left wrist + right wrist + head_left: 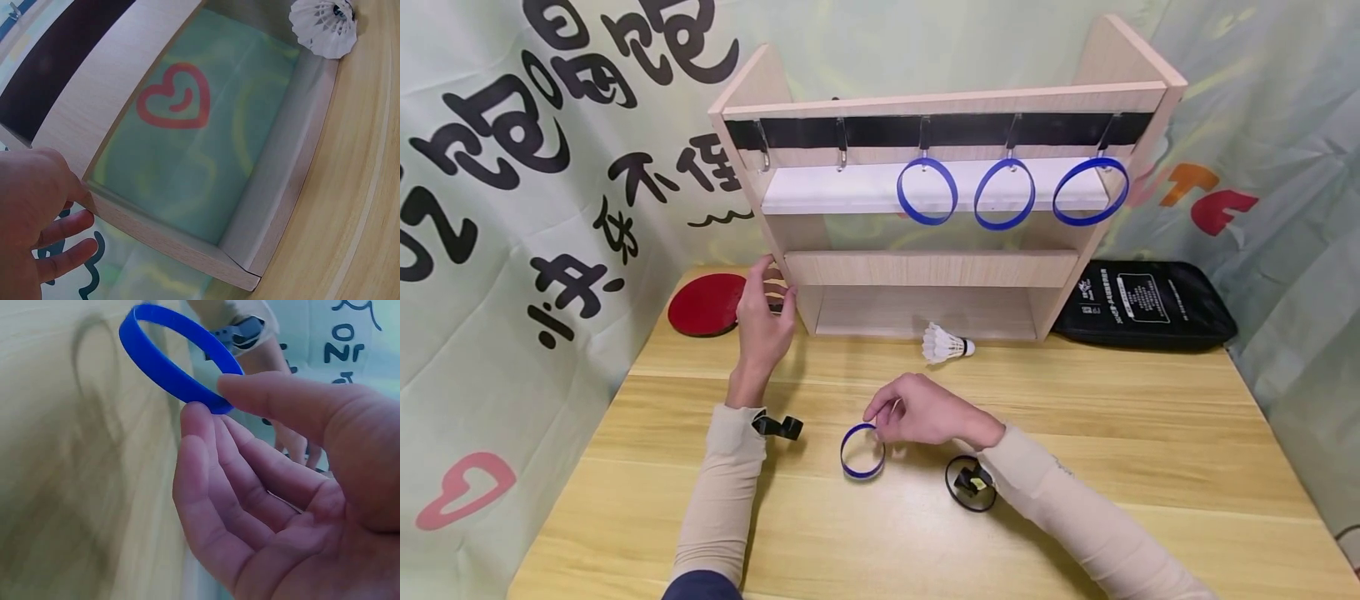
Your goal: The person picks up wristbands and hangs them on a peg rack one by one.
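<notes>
A blue wristband-like ring (862,476) is pinched between the thumb and fingertips of my right hand (925,408), low over the front of the table. The right wrist view shows this blue ring (156,365) tilted, with the thumb on one face and a fingertip on the other. My left hand (763,325) touches the left side panel of the wooden rack (925,268), its fingers extended along the outside. Three more blue rings, left (901,200), middle (977,204) and right (1090,221), hang from hooks on the rack's black strip (883,132). Two hooks at the left hold nothing.
A shuttlecock (943,343) lies before the rack. To its left is a red table-tennis bat (703,304), to its right a black case (1142,304). A thin black ring (955,497) shows below the right wrist. Printed cloth (550,400) hangs behind the table.
</notes>
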Demonstrator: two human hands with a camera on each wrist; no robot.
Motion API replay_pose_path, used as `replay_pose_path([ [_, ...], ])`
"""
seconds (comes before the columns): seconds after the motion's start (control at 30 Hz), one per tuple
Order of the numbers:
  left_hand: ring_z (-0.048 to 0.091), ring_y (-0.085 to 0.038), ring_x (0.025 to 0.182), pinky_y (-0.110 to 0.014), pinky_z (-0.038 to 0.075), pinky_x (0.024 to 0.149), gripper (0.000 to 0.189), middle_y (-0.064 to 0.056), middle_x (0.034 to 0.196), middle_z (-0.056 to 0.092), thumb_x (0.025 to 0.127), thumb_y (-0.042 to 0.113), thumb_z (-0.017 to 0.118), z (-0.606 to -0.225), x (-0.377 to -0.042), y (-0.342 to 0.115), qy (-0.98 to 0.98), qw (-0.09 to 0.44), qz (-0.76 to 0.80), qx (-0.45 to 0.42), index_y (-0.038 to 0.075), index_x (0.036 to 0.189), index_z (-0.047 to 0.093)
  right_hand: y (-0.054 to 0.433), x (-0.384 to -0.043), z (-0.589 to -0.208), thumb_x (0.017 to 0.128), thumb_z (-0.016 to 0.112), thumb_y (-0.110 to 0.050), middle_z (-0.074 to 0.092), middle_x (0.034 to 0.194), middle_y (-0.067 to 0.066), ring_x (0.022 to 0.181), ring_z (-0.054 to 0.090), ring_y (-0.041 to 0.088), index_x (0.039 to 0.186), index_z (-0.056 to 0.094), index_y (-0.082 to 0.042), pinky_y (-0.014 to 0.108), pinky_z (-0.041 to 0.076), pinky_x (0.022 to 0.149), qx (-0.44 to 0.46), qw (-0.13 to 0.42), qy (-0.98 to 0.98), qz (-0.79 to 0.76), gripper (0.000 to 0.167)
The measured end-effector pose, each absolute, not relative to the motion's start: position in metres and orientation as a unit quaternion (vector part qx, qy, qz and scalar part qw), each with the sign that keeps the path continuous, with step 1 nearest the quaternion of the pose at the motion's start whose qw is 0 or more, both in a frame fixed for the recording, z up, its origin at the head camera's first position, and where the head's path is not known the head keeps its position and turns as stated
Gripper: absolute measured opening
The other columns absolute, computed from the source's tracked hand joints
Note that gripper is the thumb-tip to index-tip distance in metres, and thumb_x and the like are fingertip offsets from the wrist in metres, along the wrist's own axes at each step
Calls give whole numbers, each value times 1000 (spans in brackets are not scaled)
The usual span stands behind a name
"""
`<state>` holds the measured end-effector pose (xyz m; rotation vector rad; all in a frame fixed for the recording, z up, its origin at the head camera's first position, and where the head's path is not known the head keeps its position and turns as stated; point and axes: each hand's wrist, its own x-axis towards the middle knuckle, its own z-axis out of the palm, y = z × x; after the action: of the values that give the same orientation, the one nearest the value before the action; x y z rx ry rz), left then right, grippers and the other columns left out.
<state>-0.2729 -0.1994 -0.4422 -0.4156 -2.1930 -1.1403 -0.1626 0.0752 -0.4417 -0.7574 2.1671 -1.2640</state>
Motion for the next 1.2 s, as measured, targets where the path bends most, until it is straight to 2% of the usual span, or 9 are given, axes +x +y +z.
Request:
replay_pose_path([
  [0.23, 75, -42, 100, -61, 67, 83, 52, -29, 124, 69, 103, 0, 70, -444, -272, -200, -830, 314, -435, -156, -2, 151, 51, 79, -168, -429, 92, 83, -3, 80, 93, 6, 83, 72, 7, 110, 79, 5, 21, 64, 80, -274, 237, 789, -496, 20],
  [0.43, 75, -41, 100, -62, 67, 84, 52, -28, 124, 69, 103, 1, 71, -445, -272, -201, -829, 314, -435, -156, -2, 151, 51, 80, -172, -419, 93, 85, -11, 82, 99, 4, 87, 74, 9, 108, 81, -4, 24, 65, 84, -270, 200, 798, -500, 17],
  [0.57, 75, -41, 100, -60, 68, 83, 53, -28, 124, 70, 102, 1, 71, -445, -272, -201, -830, 314, -434, -155, -2, 151, 51, 80, -173, -412, 93, 86, -11, 81, 98, 4, 87, 75, 11, 106, 81, -6, 25, 65, 83, -245, 183, 796, -522, 15],
  [0.73, 75, -40, 100, -57, 68, 83, 53, -27, 125, 70, 102, 1, 71, -444, -272, -201, -832, 317, -429, -153, -1, 151, 51, 78, -174, -402, 93, 87, -9, 81, 95, 7, 84, 75, 13, 106, 81, -3, 24, 65, 81, -219, 150, 792, -549, 16],
  [0.9, 75, -42, 99, -59, 68, 84, 53, -29, 124, 70, 102, 0, 71, -445, -272, -201, -831, 316, -431, -153, -3, 151, 51, 78, -177, -394, 92, 87, -9, 82, 96, 8, 84, 76, 16, 107, 81, -3, 22, 63, 77, -205, 123, 790, -565, 18],
  [1.2, 75, -46, 99, -59, 68, 83, 52, -29, 124, 70, 102, -1, 71, -443, -273, -199, -828, 318, -434, -156, -3, 150, 52, 76, -182, -376, 93, 87, -11, 83, 100, 9, 88, 79, 23, 110, 82, -7, 24, 65, 79, -186, 95, 779, -592, 18],
])
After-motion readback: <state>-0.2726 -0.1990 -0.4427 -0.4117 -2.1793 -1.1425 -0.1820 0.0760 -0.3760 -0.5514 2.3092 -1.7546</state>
